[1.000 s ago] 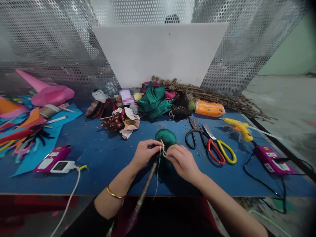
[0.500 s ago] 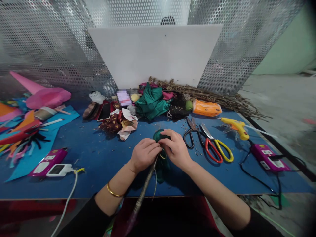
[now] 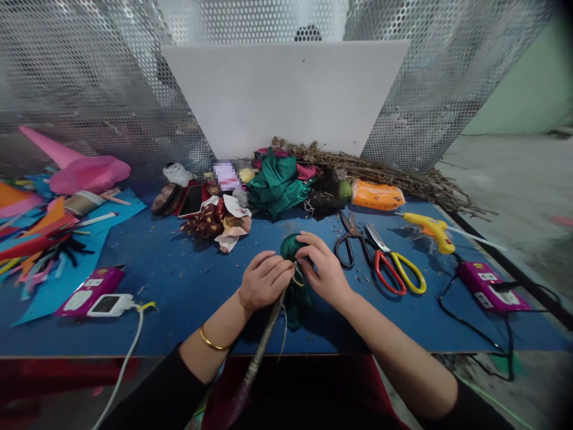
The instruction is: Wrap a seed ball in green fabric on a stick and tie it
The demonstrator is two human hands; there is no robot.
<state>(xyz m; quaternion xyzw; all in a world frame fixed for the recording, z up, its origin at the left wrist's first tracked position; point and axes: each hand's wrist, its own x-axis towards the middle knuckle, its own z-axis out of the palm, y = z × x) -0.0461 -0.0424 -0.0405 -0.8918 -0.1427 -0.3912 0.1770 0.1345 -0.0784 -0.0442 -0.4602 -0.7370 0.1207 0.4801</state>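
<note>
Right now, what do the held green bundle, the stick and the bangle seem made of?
Green bundle: likely satiny cloth, given its soft sheen and loose folds.
Stick: perhaps wood, dull; rings along it suggest a wrapping.
Bangle: polished golden metal, by its glint; solid or plated, unclear.

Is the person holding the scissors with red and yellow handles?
No, the scissors lie on the blue table, to the right of the right hand.

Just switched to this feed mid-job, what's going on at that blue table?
A person's left hand and right hand meet at a green cloth bundle, beside pale string whose end hangs loose. A slender stick slants down from beneath the left hand. Whether the string is knotted is hidden. Black-handled scissors lie to the right.
</note>
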